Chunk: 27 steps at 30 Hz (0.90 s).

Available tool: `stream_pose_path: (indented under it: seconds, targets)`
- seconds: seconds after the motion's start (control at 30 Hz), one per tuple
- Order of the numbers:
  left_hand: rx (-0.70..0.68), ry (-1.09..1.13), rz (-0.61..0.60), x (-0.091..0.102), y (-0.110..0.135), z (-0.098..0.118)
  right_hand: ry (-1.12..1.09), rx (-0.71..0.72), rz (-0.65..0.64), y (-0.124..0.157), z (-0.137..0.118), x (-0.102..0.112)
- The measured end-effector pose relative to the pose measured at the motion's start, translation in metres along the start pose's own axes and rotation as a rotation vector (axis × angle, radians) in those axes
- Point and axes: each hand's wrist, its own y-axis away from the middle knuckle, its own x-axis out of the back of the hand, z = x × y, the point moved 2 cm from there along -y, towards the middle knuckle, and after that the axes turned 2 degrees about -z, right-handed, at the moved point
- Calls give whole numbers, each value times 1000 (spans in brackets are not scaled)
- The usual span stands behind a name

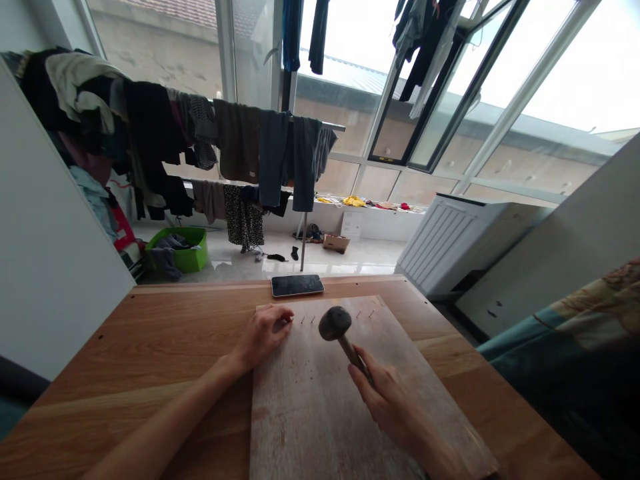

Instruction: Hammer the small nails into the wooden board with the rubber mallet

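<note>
My right hand [383,387] is wrapped round the handle of a hammer [335,324] with a dark, rounded head, raised over a worn wooden board [290,427]. My left hand [265,333] rests at the board's far left edge, thumb and fingertips pinched together. Whatever sits between those fingertips is too small to make out. Just right of them, two thin nails [307,320] stand up from the board. Another pair of nails [365,315] stands farther right, beyond the hammer head. Small dark spots mark the board's surface nearer me.
Beneath the board is a wooden table [200,353]. A phone [297,285] lies beyond the board near the table's far edge. Past the table are a drying rack with clothes [237,140], a green tub [193,257] and a white ridged cabinet-like unit [440,233]. A curtain [565,333] hangs at right.
</note>
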Motion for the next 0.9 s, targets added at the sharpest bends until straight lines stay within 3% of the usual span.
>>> stream_pose_path:
  seconds: [0.13,0.3,0.5,0.67,0.77,0.9]
  targets:
    - [5,-22,-3,2,0,2,21,167,-4,-11,-33,0]
    - [-4,-2,19,-1,0,-1,30,248,-33,-22,-59,-6]
    - [-19,10,7,-2,0,-6,73,274,-53,-26,-63,-24]
    - [-21,-10,-6,-1,0,-6,51,268,-61,-26,-61,-26]
    - [-11,-26,-21,-1,0,-4,-161,177,-126,-18,-54,-23]
    - [-4,-47,-35,2,1,0,-788,-105,-237,3,-25,-18]
